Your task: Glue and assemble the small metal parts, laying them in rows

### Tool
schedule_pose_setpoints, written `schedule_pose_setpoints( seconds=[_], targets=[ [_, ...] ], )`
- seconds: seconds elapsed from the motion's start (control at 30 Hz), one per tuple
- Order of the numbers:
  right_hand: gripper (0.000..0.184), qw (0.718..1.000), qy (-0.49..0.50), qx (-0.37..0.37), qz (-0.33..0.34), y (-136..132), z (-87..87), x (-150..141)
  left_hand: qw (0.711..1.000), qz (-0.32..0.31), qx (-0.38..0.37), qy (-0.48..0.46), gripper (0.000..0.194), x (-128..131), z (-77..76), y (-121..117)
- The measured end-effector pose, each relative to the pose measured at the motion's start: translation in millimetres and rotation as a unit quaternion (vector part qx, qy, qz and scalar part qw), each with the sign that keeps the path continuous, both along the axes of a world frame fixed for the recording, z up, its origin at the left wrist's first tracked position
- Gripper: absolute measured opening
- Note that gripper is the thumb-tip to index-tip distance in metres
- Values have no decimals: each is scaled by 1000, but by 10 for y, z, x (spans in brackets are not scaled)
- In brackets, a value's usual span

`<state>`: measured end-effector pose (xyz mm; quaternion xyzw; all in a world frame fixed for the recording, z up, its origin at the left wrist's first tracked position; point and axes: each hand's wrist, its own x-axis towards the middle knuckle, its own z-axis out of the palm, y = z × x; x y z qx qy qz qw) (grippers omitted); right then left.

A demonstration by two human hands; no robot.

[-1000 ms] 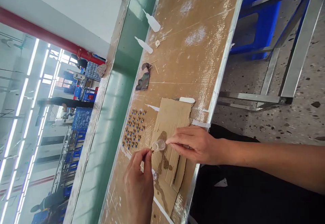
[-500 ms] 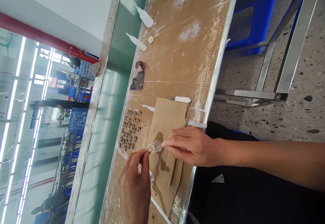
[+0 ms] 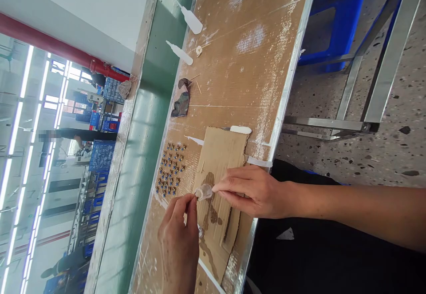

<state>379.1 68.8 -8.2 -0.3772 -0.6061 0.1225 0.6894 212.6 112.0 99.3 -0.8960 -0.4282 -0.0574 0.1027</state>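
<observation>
Over the head feed I am pinching a tiny piece (image 3: 196, 196) in the left hand (image 3: 179, 228), mostly hidden by its fingertips, just beside the mouth of a clear cup (image 3: 205, 191). The right hand (image 3: 251, 191) is poising bunched fingertips at the cup's other end; what they are grasping, I cannot tell. The cup is sitting between both hands, over stained cardboard (image 3: 223, 149), while small blue-and-brass parts (image 3: 171, 169) are lying in rows nearby.

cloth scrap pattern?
Camouflage: the cloth has dark, greenish and pinkish patches. Best in the head view.
</observation>
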Motion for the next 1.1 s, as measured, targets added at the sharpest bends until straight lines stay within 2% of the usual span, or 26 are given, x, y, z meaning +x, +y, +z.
schedule_pose_setpoints(
  seconds=[0.37,0.47,0.57,0.67,0.77,0.97,1.1],
  targets=[
    [18,1000,3,-3,3,-6,14,4,1000,6,-7,-8,21,26,21,-18],
    [17,1000,9,-5,10,-4,11,7,998,53,-24,-39,20,-7,100,-89],
    [16,1000,14,-7,18,-11,8,12,983,142,-50,-101,20,-86,194,-251],
    [17,1000,20,-10,22,-26,12,16,942,290,-27,-165,25,-239,215,-492],
    [15,999,18,-25,30,-49,25,21,876,422,13,-233,34,-499,108,-752],
    [13,998,-25,-61,21,-115,65,19,771,523,-28,-362,47,-1191,-324,-1239],
    [13,994,-58,-87,6,-151,87,0,723,549,-66,-413,47,-1430,-527,-1477]
  ],
)
